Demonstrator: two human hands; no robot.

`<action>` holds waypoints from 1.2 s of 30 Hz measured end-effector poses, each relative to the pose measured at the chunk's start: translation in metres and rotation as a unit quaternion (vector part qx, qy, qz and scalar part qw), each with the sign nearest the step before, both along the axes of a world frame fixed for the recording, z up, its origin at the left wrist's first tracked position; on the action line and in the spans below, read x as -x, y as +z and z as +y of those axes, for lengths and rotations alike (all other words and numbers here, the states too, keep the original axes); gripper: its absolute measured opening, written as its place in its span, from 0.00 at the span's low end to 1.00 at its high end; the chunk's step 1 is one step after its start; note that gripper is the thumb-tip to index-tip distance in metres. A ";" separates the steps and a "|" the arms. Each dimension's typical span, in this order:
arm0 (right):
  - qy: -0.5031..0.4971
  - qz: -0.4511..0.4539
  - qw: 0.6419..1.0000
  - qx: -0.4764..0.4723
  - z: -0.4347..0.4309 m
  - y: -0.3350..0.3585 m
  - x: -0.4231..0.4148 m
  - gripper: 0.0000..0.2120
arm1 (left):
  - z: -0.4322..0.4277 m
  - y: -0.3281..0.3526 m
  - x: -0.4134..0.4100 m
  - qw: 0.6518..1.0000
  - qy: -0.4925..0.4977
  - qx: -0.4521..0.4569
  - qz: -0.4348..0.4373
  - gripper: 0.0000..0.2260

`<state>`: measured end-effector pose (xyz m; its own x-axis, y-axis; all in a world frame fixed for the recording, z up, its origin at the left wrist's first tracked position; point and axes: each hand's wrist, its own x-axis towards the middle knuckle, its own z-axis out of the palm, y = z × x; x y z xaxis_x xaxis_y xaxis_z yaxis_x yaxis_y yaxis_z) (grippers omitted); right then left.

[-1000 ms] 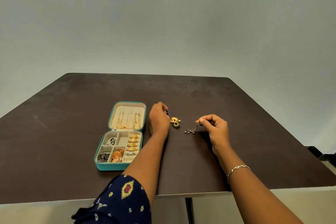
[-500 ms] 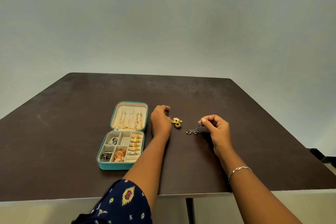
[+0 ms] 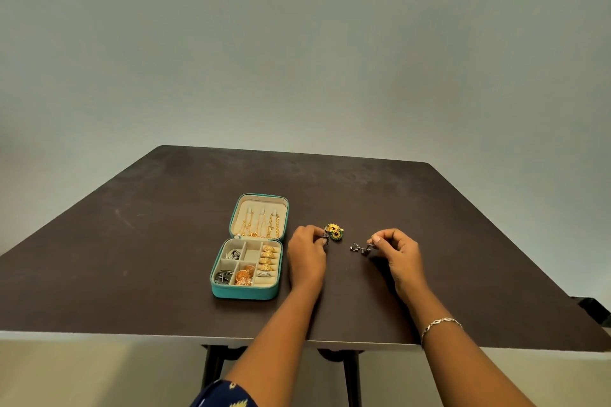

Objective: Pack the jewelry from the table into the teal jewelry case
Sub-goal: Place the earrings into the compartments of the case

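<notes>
Pinches a small dark metal earring (image 3: 325, 239) between left hand (image 3: 305, 256) fingertips, a dark dangling earring (image 3: 359, 248) between right hand (image 3: 398, 254) fingertips, near open teal zip case (image 3: 246, 291).

Open case, three loose pieces.
We see the teal cream-lined jewelry case (image 3: 246, 291) lying open, left of centre toward the near edge of the dark table (image 3: 132, 258), with gold chains in its lid and rings and earrings in its compartments. Right of it lies a gold-and-green flower ornament (image 3: 335, 231). Our left hand (image 3: 305, 258) pinches a small dark metal piece (image 3: 325, 239) beside it, and our right hand (image 3: 398, 256) pinches a dark silver dangling earring (image 3: 358, 248).
</notes>
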<state>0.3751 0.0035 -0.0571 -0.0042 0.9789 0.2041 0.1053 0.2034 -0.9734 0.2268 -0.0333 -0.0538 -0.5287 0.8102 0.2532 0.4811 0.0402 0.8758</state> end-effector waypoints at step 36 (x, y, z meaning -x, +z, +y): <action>0.026 0.155 0.986 0.052 -0.049 0.021 -0.001 0.04 | -0.043 0.002 0.005 0.945 -0.142 -0.093 -0.279 0.05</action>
